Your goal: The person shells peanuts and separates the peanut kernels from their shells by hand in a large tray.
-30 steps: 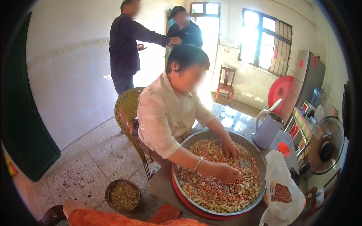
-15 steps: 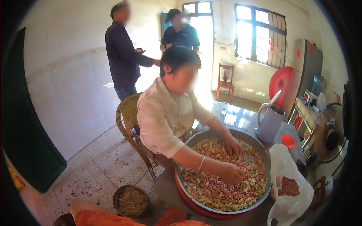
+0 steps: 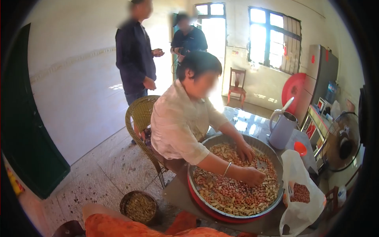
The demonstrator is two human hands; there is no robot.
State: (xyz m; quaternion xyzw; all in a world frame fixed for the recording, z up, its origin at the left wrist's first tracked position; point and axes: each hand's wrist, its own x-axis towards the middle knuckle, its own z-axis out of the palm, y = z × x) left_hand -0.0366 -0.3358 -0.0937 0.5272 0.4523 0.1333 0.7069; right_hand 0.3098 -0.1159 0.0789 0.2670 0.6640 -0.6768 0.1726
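Neither of my hands shows; only my orange clothing (image 3: 130, 227) fills the bottom edge. Closest in front of it is a wide round metal pan (image 3: 193, 181) on the table. It holds pink shelled peanuts (image 3: 225, 189) mixed with pale peanut shells (image 3: 246, 208). A seated person in a light shirt (image 3: 179, 126) reaches into the pan: one hand (image 3: 252, 176) hovers over the peanuts with curled fingers, and the other hand (image 3: 245, 151) rests among them near the far side. A white plastic bag (image 3: 294, 166) with peanuts in it stands right of the pan.
A bowl of shells (image 3: 138, 207) sits on the floor to the left. On the table (image 3: 177, 193) are a grey pitcher (image 3: 282, 130) and a red cup (image 3: 300, 149). A fan (image 3: 343, 142) is at right. Two people (image 3: 136, 59) stand behind the wicker chair (image 3: 138, 114).
The seated person has leaned forward and to the right, the nearer hand shifting right over the peanuts. A standing person in dark clothing has drawn back an outstretched arm. My view has shifted slightly.
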